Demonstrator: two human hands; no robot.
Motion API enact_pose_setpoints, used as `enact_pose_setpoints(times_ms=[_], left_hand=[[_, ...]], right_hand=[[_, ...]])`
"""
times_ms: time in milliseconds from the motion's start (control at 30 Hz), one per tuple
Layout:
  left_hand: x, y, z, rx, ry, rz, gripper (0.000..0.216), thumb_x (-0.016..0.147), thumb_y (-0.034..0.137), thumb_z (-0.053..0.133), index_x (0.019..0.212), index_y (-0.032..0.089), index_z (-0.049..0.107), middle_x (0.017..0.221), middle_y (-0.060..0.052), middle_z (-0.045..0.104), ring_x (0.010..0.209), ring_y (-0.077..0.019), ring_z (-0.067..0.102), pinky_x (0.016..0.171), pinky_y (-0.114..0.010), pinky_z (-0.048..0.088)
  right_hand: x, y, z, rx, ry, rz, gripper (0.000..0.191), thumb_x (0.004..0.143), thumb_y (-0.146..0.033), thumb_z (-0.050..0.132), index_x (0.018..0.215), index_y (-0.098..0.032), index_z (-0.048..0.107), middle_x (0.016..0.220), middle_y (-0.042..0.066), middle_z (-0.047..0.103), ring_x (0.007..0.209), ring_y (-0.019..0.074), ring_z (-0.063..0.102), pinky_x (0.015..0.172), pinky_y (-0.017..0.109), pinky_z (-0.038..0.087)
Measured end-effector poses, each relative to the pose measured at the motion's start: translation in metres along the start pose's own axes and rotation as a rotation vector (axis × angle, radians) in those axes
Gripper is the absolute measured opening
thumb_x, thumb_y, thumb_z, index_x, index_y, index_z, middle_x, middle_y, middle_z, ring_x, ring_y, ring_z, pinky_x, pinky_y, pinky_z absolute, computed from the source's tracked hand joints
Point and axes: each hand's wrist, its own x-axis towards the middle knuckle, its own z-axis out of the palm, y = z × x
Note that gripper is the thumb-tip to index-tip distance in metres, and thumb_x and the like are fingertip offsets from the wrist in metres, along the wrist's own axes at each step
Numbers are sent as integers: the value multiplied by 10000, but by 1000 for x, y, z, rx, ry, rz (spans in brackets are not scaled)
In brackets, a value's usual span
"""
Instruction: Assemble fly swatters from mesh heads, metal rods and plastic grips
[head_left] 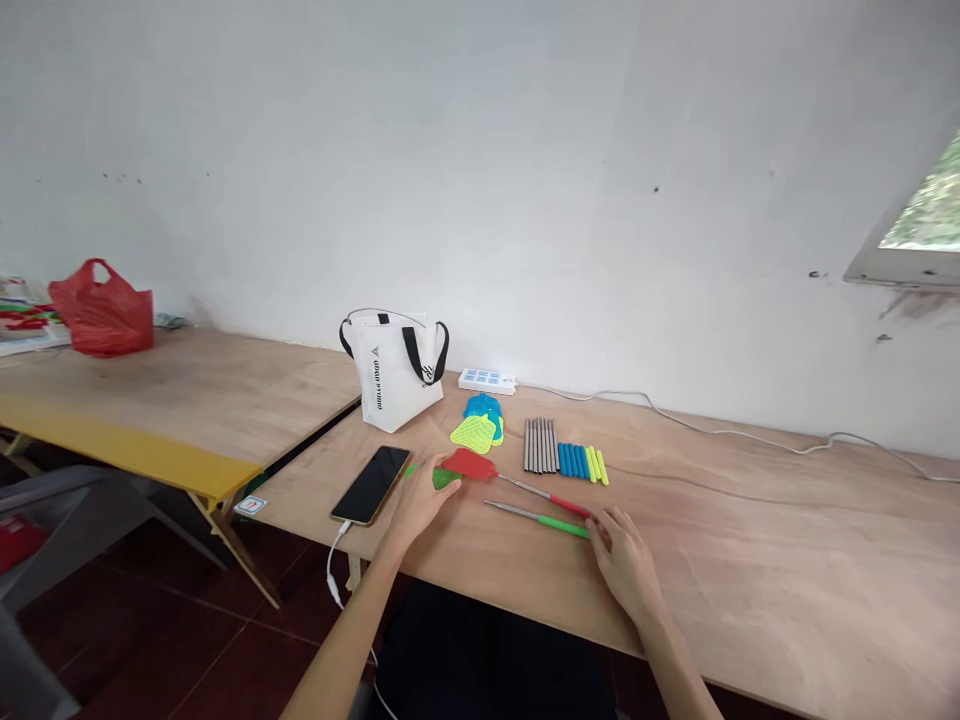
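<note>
Two fly swatters lie on the wooden table (750,560). The red swatter (471,464) has a metal rod ending in a red grip. The green swatter's mesh head (444,479) sits under the fingertips of my left hand (420,497), which rests flat on it with fingers apart. My right hand (624,557) lies on the table with its fingers touching the green handle end (564,525) of the second rod. Whether those fingers pinch the handle is unclear.
Behind the swatters lie yellow and blue mesh heads (480,425), a row of metal rods (540,445) and several blue and yellow grips (582,462). A phone (372,484) on a cable lies left, a white tote bag (395,368) behind it. A red plastic bag (103,310) sits far left.
</note>
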Motion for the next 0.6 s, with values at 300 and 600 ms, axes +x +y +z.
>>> enact_pose_setpoints(times_ms=[300,600], left_hand=[[-4,-23,1,725,-42,41,448,970,496,530,1241,155,637,1387,-205,579,1277,-425,499,979,-500,425],[-10,14,-19,895,-141,-149,730,833,523,707,1370,78,494,1206,-226,648,1162,-399,592,918,-423,446]], right_hand=[[-1,-11,-1,-97,-114,-170,232,1008,-260,452,1094,-296,664,1173,42,677,1054,227,626,832,369,463],[-1,-16,-5,-105,-216,-231,378,1027,-259,421,1342,-359,603,1411,47,598,1283,248,540,1033,460,411]])
